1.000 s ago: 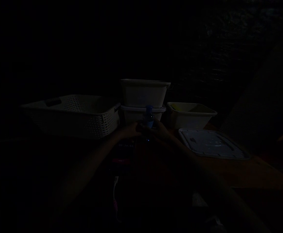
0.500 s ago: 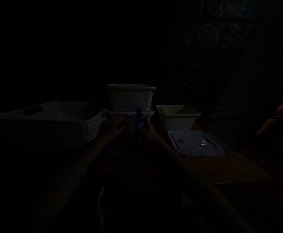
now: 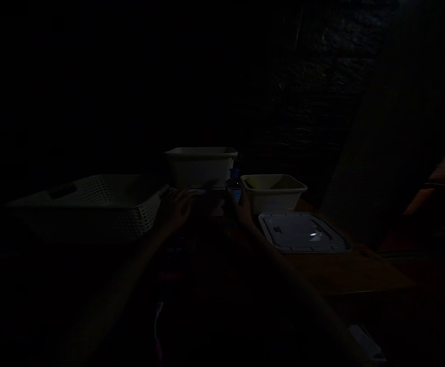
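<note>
Dimly, blue-capped bottle [image 3: 235, 189] against the right hand's [image 3: 241, 208] curled fingers.

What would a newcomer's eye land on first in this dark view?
Probably the pale tubs, one stacked on another at the middle, with the blue-capped bottle in the right hand just in front. Next, likely the pale lid with its bright glint, flat on the table at the right, and the perforated basket at the left.
</note>
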`<state>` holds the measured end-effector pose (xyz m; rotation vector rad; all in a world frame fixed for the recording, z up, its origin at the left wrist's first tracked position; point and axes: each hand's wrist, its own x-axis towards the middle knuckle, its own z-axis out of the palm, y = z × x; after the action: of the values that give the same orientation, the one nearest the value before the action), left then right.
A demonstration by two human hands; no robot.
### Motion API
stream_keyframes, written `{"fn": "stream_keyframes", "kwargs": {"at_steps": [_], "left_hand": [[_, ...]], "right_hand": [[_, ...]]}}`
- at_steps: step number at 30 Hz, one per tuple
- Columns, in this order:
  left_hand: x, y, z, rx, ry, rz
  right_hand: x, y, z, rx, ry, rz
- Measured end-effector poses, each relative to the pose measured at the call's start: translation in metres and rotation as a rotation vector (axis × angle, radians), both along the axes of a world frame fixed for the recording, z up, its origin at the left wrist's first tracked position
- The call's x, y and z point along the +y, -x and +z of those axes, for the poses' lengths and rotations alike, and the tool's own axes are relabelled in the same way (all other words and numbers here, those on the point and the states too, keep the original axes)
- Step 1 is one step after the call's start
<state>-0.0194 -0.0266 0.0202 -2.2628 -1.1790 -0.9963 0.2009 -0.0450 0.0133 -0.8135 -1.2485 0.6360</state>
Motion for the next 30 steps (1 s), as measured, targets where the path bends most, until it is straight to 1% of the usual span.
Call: {"fn": "stream_keyframes", "kwargs": {"at_steps": [4,7,10,13,15,18,21,23,25,28,30], "left_hand": [[0.001,-0.001,-0.002,-0.003,-0.007,-0.021],[0.001,0.000,-0.002,0.008,-0.011,-0.024],[0.002,0.003,-0.002,0.027,-0.007,-0.036],[0.005,0.007,-0.003,0.051,-0.006,-0.043],[0.007,0.008,-0.004,0.053,-0.020,-0.043],[0.010,0.009,-0.006,0.043,-0.032,-0.027],[0.011,0.009,-0.006,0.044,-0.020,-0.015],[0.011,0.009,-0.006,0.050,-0.018,-0.014],[0.011,0.009,-0.006,0.051,-0.025,-0.009],[0.010,0.009,-0.005,0.046,-0.023,0.003],[0.009,0.008,-0.005,0.044,-0.014,0.005]], "right_hand": [[0.003,-0.001,0.001,0.066,0.039,0.021],[0.001,-0.002,0.004,0.063,0.021,-0.006],[-0.005,-0.006,0.014,0.054,-0.040,-0.070],[-0.011,-0.015,0.030,0.018,-0.135,-0.185],[-0.013,-0.026,0.044,-0.052,-0.217,-0.276],[-0.007,-0.055,0.067,-0.203,-0.288,-0.337],[0.008,-0.093,0.083,-0.500,-0.399,-0.432],[0.019,-0.117,0.086,-0.649,-0.379,-0.471],[0.031,-0.136,0.083,-0.724,-0.297,-0.492],[0.046,-0.157,0.071,-0.824,-0.126,-0.399],[0.052,-0.167,0.066,-0.895,-0.069,-0.357]]}}
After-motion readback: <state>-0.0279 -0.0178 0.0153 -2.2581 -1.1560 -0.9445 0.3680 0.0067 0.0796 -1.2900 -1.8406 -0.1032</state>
